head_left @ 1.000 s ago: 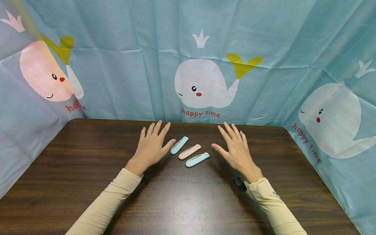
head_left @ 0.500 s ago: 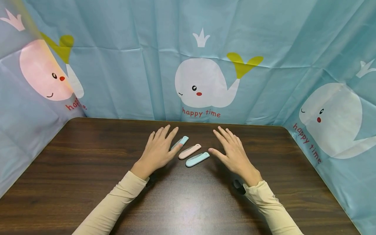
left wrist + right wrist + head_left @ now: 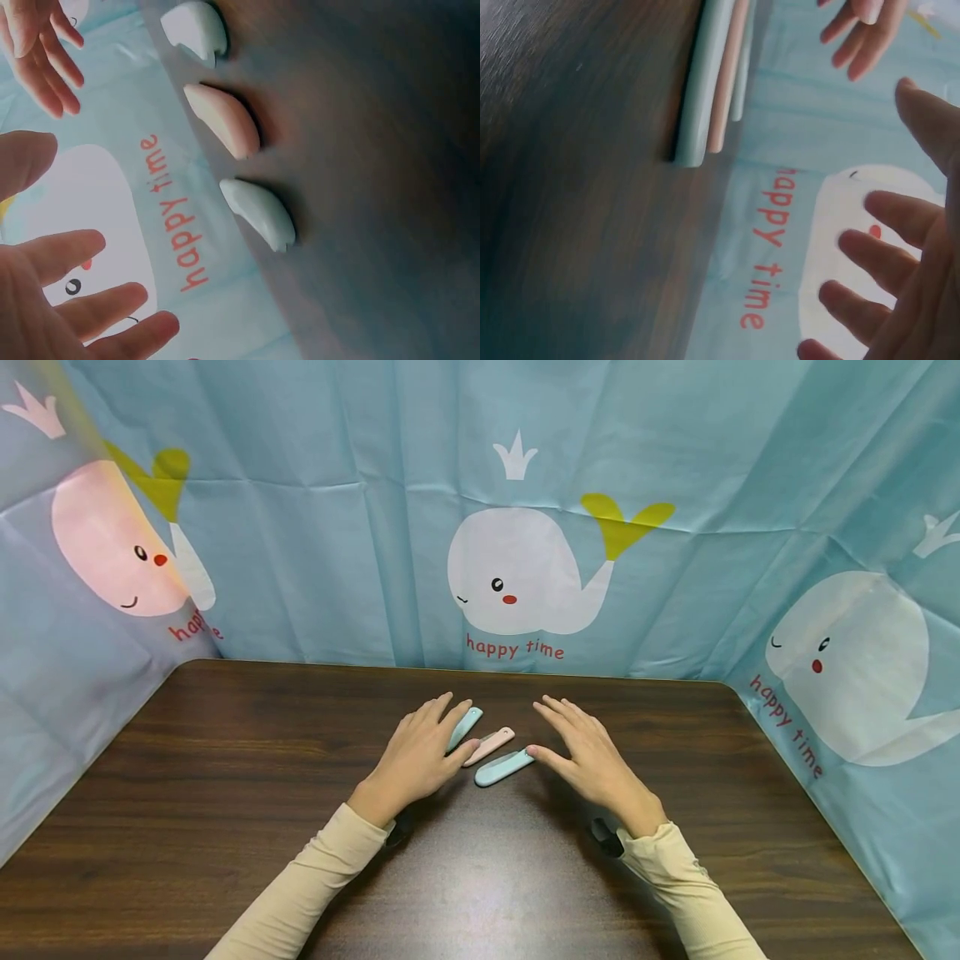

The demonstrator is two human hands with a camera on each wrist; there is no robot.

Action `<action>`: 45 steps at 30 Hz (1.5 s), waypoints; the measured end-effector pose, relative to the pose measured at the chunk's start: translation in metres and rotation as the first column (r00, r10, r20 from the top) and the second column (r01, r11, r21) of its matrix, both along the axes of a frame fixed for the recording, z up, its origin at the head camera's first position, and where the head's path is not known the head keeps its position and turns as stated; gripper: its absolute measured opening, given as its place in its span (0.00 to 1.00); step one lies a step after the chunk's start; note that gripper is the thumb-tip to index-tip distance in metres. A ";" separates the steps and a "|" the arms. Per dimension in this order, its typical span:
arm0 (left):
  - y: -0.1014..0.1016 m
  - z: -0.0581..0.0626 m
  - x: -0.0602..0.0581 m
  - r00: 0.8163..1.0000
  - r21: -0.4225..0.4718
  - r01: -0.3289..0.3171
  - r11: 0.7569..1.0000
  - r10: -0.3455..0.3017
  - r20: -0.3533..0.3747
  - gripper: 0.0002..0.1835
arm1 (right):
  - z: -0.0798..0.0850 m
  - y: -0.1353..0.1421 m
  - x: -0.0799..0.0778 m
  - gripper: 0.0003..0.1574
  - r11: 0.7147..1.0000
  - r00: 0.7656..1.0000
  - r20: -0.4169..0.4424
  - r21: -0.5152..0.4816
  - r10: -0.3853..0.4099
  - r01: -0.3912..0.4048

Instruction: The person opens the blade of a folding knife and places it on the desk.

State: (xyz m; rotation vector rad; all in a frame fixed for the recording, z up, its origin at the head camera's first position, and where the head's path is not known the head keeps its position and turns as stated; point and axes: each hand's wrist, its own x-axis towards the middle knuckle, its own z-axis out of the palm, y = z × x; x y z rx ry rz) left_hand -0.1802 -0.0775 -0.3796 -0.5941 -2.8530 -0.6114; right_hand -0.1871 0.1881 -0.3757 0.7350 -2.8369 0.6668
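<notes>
Three folded knives lie side by side on the table: a light blue folding knife [image 3: 467,727] farthest back, a pink folding knife [image 3: 495,743] in the middle, and another light blue folding knife [image 3: 501,769] nearest the front. Held above the table, my left hand [image 3: 420,756] has its fingers spread and overlaps the far blue and pink knives in the head view. The thumb of my right hand [image 3: 596,760] overlaps the near blue knife's right end there. Both wrist views show empty fingers, apart from the pink knife [image 3: 225,120] and the near blue knife [image 3: 705,90].
The dark wooden table [image 3: 187,793] ends at a back edge against a light blue curtain [image 3: 315,568] printed with whales and "happy time". The curtain also runs along both sides. A dark wrist device [image 3: 606,837] sits under the right sleeve.
Both hands have moved inward toward the knives, the left hand farther, to the right and slightly nearer. Its thumb and fingers now cover parts of two knives. The knives stay in place.
</notes>
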 end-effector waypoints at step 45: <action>0.025 -0.020 0.006 0.980 -0.002 0.087 0.996 -0.085 0.181 0.09 | -0.026 0.001 -0.007 0.19 0.984 0.978 0.129 0.051 0.165 -0.172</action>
